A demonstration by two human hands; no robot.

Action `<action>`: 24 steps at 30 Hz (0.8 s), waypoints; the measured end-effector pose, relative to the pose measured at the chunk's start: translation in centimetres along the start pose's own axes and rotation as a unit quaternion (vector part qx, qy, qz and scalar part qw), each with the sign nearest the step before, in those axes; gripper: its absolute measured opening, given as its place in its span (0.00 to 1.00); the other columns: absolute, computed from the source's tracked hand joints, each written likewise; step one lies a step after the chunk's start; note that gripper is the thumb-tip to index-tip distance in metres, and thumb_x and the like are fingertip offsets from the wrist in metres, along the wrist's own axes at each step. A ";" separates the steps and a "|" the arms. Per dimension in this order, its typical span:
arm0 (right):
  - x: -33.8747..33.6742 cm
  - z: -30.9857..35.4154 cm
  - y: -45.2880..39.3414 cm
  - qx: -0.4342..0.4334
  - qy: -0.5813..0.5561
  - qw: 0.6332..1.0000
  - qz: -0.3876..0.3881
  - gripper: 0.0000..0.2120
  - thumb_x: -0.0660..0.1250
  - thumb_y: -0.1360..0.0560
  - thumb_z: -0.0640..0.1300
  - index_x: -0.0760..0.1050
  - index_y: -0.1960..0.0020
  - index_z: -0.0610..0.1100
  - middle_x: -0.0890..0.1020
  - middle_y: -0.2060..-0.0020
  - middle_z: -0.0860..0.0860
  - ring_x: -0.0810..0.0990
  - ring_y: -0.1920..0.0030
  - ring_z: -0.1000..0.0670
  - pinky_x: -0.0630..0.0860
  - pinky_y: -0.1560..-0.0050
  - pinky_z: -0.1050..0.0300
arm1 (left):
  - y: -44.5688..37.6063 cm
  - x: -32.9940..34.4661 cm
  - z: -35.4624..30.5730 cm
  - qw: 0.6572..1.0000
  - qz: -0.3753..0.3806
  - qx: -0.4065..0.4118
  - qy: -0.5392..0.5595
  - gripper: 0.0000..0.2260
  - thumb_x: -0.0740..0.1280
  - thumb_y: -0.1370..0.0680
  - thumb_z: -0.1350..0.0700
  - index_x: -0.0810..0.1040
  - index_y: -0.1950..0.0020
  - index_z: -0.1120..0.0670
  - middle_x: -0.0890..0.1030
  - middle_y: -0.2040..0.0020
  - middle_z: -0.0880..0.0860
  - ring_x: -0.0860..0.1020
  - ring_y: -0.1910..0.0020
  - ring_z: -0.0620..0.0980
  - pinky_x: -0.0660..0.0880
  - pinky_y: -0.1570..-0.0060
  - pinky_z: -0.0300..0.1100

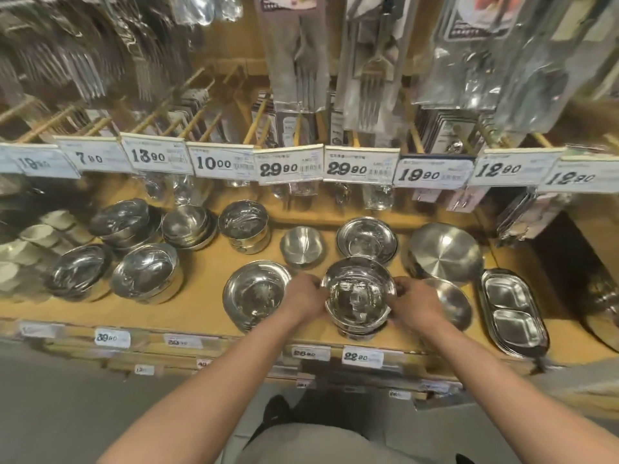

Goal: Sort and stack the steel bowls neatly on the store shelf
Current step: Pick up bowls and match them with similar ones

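Observation:
A stack of shiny steel bowls (357, 298) stands near the front edge of the wooden shelf (201, 296). My left hand (303, 296) grips its left rim and my right hand (417, 303) grips its right rim. Left of it sits a wide shallow steel bowl (256, 293). Behind are a small matte bowl (301, 246) and a rimmed bowl (366, 241). A large matte bowl (443, 251) stands to the right, with a smaller matte bowl (452, 303) partly hidden behind my right hand.
Several stacks of lidded steel bowls (144, 276) fill the shelf's left half. Two-part steel trays (512, 311) lie at the right. Price tags (288, 167) and packaged cutlery (368, 78) hang low over the shelf's back. White cups (30, 239) sit far left.

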State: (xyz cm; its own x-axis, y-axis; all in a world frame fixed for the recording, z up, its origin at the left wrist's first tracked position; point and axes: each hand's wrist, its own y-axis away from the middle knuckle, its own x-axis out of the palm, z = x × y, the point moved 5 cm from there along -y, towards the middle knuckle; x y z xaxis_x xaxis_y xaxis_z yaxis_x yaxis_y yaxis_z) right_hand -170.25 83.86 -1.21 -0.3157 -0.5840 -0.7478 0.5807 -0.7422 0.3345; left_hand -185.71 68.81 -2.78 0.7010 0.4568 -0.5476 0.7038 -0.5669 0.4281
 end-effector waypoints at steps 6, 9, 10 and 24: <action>0.6 -0.9 -0.1 0.021 0.013 1.000 -0.002 0.15 0.68 0.22 0.41 0.79 0.36 0.41 0.86 0.59 0.48 0.85 0.59 0.50 0.78 0.59 0.59 | -0.4 0.2 -0.7 1.000 -0.010 0.015 -0.013 0.09 0.65 0.19 0.59 0.84 0.48 0.62 0.85 0.54 0.57 0.84 0.57 0.58 0.83 0.51 0.53; 0.9 -1.2 -0.1 0.027 0.033 0.999 -0.001 0.17 0.68 0.21 0.42 0.78 0.34 0.40 0.85 0.44 0.42 0.82 0.43 0.40 0.77 0.45 0.51 | -0.5 0.5 -0.4 1.000 -0.008 0.013 -0.010 0.09 0.66 0.19 0.59 0.84 0.49 0.62 0.85 0.52 0.60 0.85 0.54 0.59 0.83 0.49 0.55; 1.1 -1.3 -0.2 0.026 0.036 0.999 0.000 0.17 0.68 0.21 0.42 0.78 0.34 0.40 0.85 0.44 0.41 0.82 0.42 0.40 0.77 0.44 0.51 | -0.6 0.5 -0.4 1.000 -0.007 0.015 -0.010 0.09 0.66 0.19 0.59 0.84 0.48 0.62 0.85 0.51 0.60 0.84 0.52 0.60 0.82 0.48 0.55; 1.2 -1.3 0.4 -0.023 0.046 0.999 -0.014 0.02 0.66 0.23 0.39 0.75 0.53 0.41 0.74 0.74 0.54 0.74 0.70 0.53 0.62 0.72 0.59 | -0.2 1.0 -0.1 1.000 -0.023 0.020 -0.005 0.12 0.61 0.16 0.60 0.83 0.43 0.62 0.84 0.46 0.60 0.82 0.50 0.59 0.80 0.48 0.47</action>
State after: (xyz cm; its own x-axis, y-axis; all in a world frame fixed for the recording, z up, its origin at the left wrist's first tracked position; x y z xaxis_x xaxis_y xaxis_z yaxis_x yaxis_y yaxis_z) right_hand -169.42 83.26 -2.72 -0.2632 -0.5290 -0.8068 0.6073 -0.7406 0.2875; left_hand -185.13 69.42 -3.30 0.6668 0.4757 -0.5736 0.7298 -0.5725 0.3736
